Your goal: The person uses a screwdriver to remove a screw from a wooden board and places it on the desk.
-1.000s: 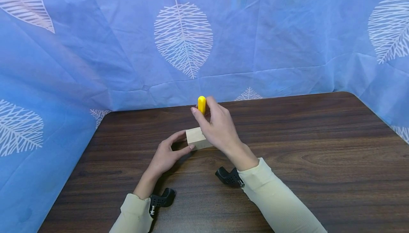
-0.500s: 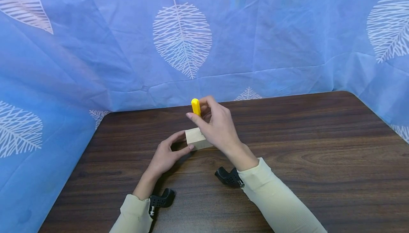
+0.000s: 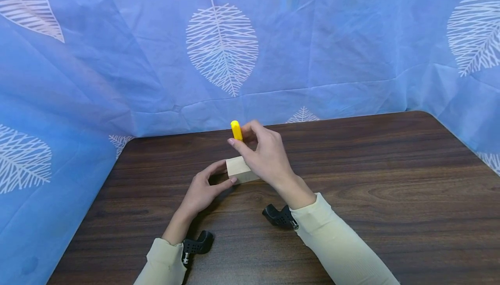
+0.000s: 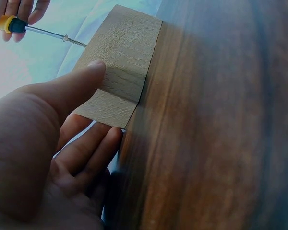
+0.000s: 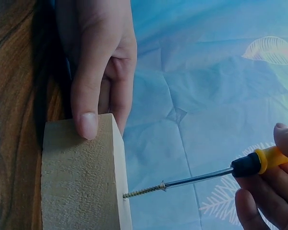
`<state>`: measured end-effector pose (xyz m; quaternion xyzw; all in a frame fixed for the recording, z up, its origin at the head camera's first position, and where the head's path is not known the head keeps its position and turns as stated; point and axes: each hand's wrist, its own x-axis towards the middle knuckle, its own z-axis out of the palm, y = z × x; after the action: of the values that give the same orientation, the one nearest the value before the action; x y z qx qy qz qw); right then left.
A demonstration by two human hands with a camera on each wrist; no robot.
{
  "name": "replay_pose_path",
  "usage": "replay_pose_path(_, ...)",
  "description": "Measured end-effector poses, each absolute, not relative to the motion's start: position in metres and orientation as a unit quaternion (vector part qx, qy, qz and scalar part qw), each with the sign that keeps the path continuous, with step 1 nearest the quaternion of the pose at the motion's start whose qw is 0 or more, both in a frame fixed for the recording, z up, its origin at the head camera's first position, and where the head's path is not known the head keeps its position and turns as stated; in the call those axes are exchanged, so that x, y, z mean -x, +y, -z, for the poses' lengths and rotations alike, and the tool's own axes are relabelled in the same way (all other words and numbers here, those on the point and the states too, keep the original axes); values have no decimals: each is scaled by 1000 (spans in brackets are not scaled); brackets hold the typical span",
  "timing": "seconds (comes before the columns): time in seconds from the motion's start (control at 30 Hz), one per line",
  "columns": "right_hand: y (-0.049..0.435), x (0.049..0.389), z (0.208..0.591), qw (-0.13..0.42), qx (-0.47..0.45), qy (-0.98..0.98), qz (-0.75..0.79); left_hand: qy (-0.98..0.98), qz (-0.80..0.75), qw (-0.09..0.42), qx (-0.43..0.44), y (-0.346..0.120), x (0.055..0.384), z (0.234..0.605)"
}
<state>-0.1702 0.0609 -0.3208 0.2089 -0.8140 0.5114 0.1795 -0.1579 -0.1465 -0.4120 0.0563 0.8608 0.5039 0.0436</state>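
A pale wooden block [image 3: 239,169] lies on the table, its near end gripped by my left hand [image 3: 201,189] between thumb and fingers. A screw [image 5: 144,192] stands out of the block's upper face, its point in the wood and much of its thread showing. On the screw's head sits the tip of a screwdriver [image 5: 197,180] with a metal shaft, a black collar and a yellow handle [image 3: 236,130]. My right hand [image 3: 269,155] pinches that handle between thumb and fingers above the block. In the head view this hand hides the shaft, the screw and the block's right part.
The dark wood-grain table [image 3: 371,181] reaches back to a blue cloth [image 3: 332,37] with white leaf prints. A black wrist mount [image 3: 199,242] sits at the left cuff, and another black mount [image 3: 279,215] at the right cuff, low over the table.
The top of the screwdriver handle has swung left and now leans that way. My right thumb and fingers have shifted slightly with it. The left hand and block stay in place.
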Motion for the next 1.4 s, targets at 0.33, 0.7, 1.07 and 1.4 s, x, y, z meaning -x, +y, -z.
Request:
replay_pose_path(0.33, 60, 170, 320, 168, -210, -830, -489, 860, -506, 43, -55, -146, 158, 412)
replay_pose_path(0.7, 59, 169, 320, 156, -204, -847, -465, 861, -504, 42, -55, -146, 159, 412)
replay_pose_path(1.07, 59, 171, 324, 197, -242, -840, -445, 861, -503, 43, -55, -146, 158, 412)
replay_pose_path(1.4, 60, 170, 322, 203, -232, -816, -489, 863, -501, 44, -54, -146, 159, 413)
